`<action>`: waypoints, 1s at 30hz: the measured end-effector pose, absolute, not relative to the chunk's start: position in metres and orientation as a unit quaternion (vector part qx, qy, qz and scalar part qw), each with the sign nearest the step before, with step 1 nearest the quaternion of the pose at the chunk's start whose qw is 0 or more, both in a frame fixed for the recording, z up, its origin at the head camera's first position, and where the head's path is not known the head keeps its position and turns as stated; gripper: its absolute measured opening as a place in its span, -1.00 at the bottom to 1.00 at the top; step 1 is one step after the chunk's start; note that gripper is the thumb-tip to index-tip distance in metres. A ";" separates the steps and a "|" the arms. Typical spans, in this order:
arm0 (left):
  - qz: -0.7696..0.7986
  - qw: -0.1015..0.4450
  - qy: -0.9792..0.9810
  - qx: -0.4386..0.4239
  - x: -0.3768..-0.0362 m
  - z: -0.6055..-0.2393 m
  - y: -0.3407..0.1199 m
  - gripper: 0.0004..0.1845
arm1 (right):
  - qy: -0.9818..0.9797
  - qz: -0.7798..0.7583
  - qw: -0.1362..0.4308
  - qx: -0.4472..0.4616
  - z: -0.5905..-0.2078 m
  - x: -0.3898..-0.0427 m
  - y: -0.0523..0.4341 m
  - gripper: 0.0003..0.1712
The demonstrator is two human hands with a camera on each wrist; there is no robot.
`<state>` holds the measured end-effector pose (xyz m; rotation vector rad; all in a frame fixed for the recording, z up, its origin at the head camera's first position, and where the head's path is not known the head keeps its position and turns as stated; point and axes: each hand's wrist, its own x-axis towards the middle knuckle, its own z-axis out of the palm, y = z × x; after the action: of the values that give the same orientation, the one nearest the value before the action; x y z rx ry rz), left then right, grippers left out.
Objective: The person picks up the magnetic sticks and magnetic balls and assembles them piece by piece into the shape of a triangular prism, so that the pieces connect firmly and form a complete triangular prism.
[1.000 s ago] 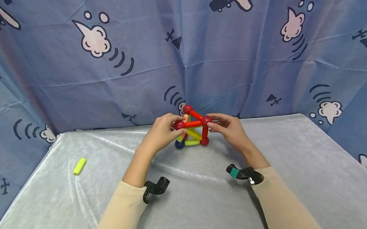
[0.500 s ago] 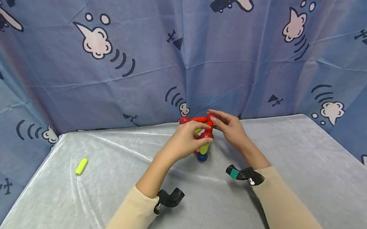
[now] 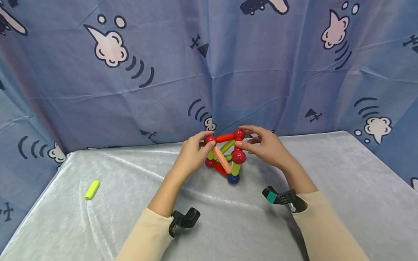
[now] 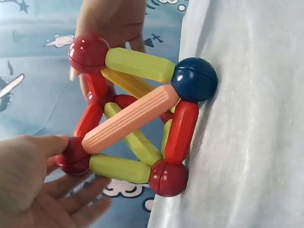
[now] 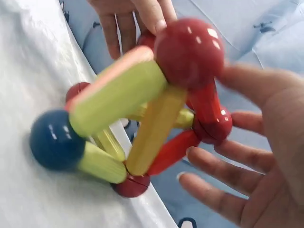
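A model of magnetic rods and balls (image 3: 222, 160) stands tilted between my hands, with its dark blue ball (image 4: 194, 80) low at the tablecloth. My left hand (image 3: 191, 154) pinches a red ball (image 4: 74, 156) at its upper left corner, where a salmon rod (image 4: 130, 118) ends. On the other side, my right hand (image 3: 268, 145) holds the red corner: its thumb touches the nearer red ball (image 5: 190, 52), and fingers reach the farther red ball (image 5: 212, 126). Yellow-green, yellow and red rods join the remaining balls.
A loose yellow-green rod (image 3: 92, 189) lies on the left of the pale tablecloth (image 3: 216, 235). A blue printed curtain (image 3: 204, 66) hangs right behind the table's far edge.
The model has turned, bringing its blue ball to the front. My left hand has gone from the near red ball back to the left one; my right hand has stayed at the right corner.
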<state>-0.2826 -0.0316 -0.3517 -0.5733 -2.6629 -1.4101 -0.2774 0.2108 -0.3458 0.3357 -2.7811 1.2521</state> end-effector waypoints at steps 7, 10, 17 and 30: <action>-0.461 0.007 -0.871 -0.170 -0.284 -0.344 -0.057 -0.64 | -0.855 0.498 -0.027 0.143 -0.350 -0.280 0.193 -0.30; -0.452 0.004 -0.879 -0.154 -0.281 -0.342 -0.069 -0.63 | -0.851 0.494 -0.033 0.172 -0.353 -0.280 0.192 -0.31; -0.420 0.000 -0.896 -0.143 -0.271 -0.340 -0.083 -0.58 | -0.846 0.479 -0.011 0.233 -0.358 -0.277 0.195 -0.42; -0.151 0.040 -0.988 0.004 -0.238 -0.350 -0.230 -0.43 | -0.837 0.488 -0.025 0.247 -0.362 -0.275 0.184 -0.54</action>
<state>-0.2385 -0.2304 -0.3496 0.0136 -3.0268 -0.4625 -0.2755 0.1840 -0.3621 0.7870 -2.6715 1.5578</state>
